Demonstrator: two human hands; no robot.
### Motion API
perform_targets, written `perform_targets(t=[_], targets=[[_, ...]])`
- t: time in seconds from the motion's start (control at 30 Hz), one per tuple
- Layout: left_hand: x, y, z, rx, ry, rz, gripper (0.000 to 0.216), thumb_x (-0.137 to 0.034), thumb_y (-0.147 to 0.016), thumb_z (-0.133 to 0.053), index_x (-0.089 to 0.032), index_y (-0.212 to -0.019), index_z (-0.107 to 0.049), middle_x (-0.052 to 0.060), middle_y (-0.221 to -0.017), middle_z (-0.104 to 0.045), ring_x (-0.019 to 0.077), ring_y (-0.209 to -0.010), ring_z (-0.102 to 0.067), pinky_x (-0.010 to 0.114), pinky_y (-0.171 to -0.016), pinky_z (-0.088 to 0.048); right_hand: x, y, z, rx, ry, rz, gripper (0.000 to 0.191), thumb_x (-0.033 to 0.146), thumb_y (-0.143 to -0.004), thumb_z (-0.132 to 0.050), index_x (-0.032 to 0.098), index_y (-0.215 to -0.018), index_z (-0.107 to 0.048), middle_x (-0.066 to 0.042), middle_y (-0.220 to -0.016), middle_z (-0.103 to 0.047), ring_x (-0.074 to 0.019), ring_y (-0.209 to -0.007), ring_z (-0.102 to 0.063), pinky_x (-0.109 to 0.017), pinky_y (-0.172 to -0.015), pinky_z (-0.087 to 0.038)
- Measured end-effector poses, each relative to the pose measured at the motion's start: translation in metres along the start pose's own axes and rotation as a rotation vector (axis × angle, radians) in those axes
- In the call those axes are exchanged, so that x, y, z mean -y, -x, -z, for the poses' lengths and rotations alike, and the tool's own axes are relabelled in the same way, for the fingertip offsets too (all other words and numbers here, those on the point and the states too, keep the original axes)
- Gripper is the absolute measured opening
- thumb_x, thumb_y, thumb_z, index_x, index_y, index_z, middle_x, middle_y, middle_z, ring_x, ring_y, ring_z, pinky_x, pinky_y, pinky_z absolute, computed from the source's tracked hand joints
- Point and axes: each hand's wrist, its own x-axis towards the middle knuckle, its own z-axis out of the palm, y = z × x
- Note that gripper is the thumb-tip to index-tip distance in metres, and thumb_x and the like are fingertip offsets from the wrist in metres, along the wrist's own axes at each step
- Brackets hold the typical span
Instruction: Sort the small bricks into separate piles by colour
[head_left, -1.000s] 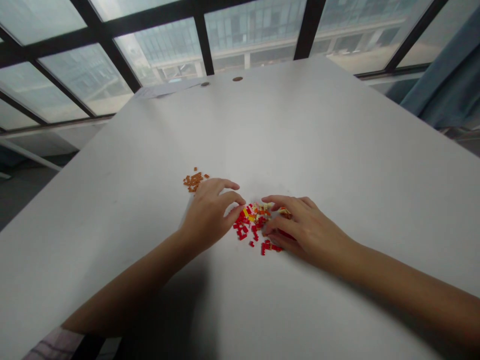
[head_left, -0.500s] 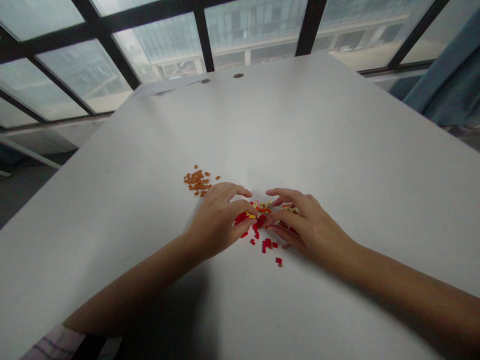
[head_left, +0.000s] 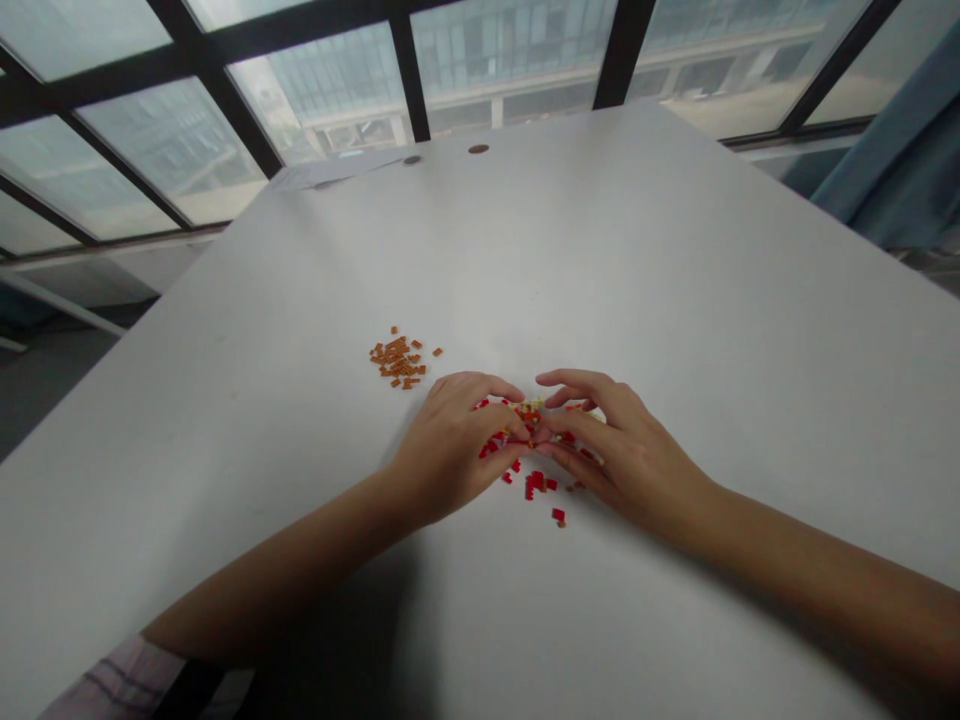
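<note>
A small heap of red, yellow and cream bricks (head_left: 534, 484) lies on the white table (head_left: 600, 250), mostly covered by my two hands. My left hand (head_left: 450, 445) rests on the heap's left side with fingers curled and fingertips pressed together over the bricks. My right hand (head_left: 615, 445) lies on the right side, its fingers bent and meeting the left fingertips at the heap's middle. What each fingertip pinches is too small to make out. A few red bricks lie loose just in front of the hands.
A separate little pile of orange bricks (head_left: 400, 358) sits to the left and beyond my left hand. A sheet of paper (head_left: 330, 172) and two round cable holes (head_left: 478, 149) are at the table's far edge, below large windows. A blue curtain (head_left: 892, 170) hangs at right.
Both hands have closed in on the heap until their fingertips meet. The left hand slid right, uncovering the orange pile. A few red bricks were left scattered near the front.
</note>
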Motion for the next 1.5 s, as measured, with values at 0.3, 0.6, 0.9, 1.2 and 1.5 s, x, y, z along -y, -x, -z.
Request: perform_targets(t=[0.3,0.6,0.9,1.2,1.5], targets=[[-0.003,0.0,0.001,-0.012,-0.045,-0.013,0.003,-0.02,-0.083,-0.071,-0.021,-0.082,-0.068,0.006,-0.111,-0.069,0.0222,-0.106,-0.062,0.042,-0.097,-0.046,0.001,-0.001,0.001,0.015,-0.003,-0.003,0.011,0.017,-0.094,-0.053,0.019,-0.097,-0.063,-0.017,-0.124,-0.057,-0.0229,-0.098,-0.065,-0.044,-0.08,-0.055],[0.066,-0.006,0.033,-0.118,-0.341,0.301,0.002,-0.019,-0.079,-0.071,-0.02,-0.08,-0.071,0.009,-0.109,-0.069,0.0266,-0.105,-0.063,0.047,-0.097,-0.046,-0.009,-0.001,0.015,0.133,0.067,-0.046,0.01,0.023,-0.09,-0.061,0.021,-0.085,-0.069,-0.015,-0.123,-0.061,-0.0253,-0.097,-0.066,-0.045,-0.079,-0.053],[0.112,0.005,0.034,-0.173,-0.427,0.471,0.004,-0.026,-0.078,-0.07,-0.022,-0.078,-0.071,0.008,-0.098,-0.071,0.0257,-0.097,-0.064,0.045,-0.093,-0.048,-0.023,0.001,0.018,0.285,0.129,-0.033,0.019,0.019,-0.088,-0.061,0.029,-0.09,-0.077,-0.012,-0.125,-0.063,-0.0269,-0.097,-0.067,-0.048,-0.081,-0.052],[0.11,0.005,0.037,-0.177,-0.433,0.481,0.008,-0.029,-0.08,-0.067,-0.023,-0.08,-0.073,0.009,-0.1,-0.071,0.0268,-0.098,-0.063,0.045,-0.092,-0.048,-0.019,0.0,0.018,0.324,0.091,-0.033,0.02,0.019,-0.089,-0.058,0.026,-0.09,-0.076,-0.014,-0.125,-0.063,-0.0256,-0.096,-0.068,-0.046,-0.08,-0.054],[0.097,-0.001,0.04,-0.189,-0.437,0.454,0.006,-0.025,-0.08,-0.068,-0.022,-0.081,-0.073,0.009,-0.101,-0.07,0.0276,-0.098,-0.064,0.047,-0.094,-0.047,-0.015,-0.001,0.016,0.337,0.139,-0.048,0.012,0.02,-0.087,-0.061,0.022,-0.083,-0.072,-0.015,-0.121,-0.065,-0.0275,-0.097,-0.068,-0.047,-0.082,-0.053]])
